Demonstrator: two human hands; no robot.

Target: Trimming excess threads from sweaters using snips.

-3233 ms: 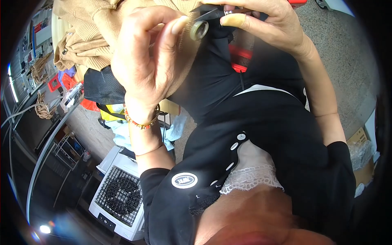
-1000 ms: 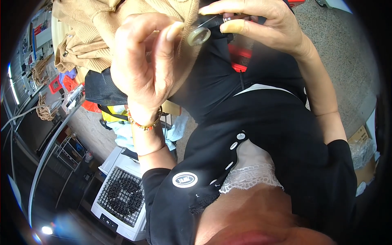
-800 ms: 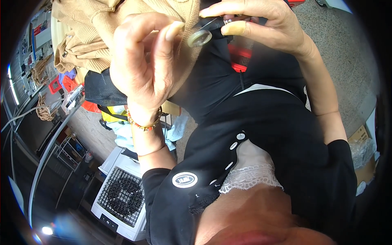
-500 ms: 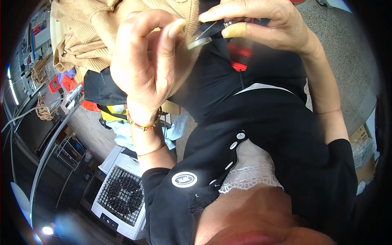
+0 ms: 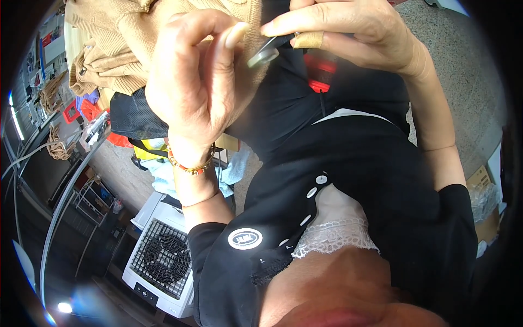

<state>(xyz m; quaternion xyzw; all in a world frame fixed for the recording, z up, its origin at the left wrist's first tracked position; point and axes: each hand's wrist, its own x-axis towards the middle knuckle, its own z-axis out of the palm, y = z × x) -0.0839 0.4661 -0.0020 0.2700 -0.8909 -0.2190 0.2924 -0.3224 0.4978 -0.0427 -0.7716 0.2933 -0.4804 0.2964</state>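
Observation:
A tan ribbed knit garment (image 5: pixel 109 54) hangs bunched at the upper left, its banded edge running beside my fingers. My left hand (image 5: pixel 193 82) is closed over it, thumb and forefinger pinched at that edge; the fingertips hide part of what they grip. To the right, my right hand (image 5: pixel 348 38) is closed in a pinch, with a yellow bandage (image 5: pixel 309 40) round one finger. From its fingertips a thin needle (image 5: pixel 271 41) slants toward the garment. A small pale button-like disc (image 5: pixel 263 57), blurred, sits at the needle's lower end against the knit edge.
Below the garment lies a black mesh bag (image 5: pixel 139 114). A white air cooler (image 5: pixel 163 256) stands on the floor at the lower left. A curved metal rail (image 5: pixel 65 199) runs along the left. Cardboard and clear plastic wrap (image 5: pixel 482 199) lie at the far right.
My right hand has shifted slightly left and up, toward the left hand. The pale disc has tilted a little and is more blurred. My left hand keeps its pinch.

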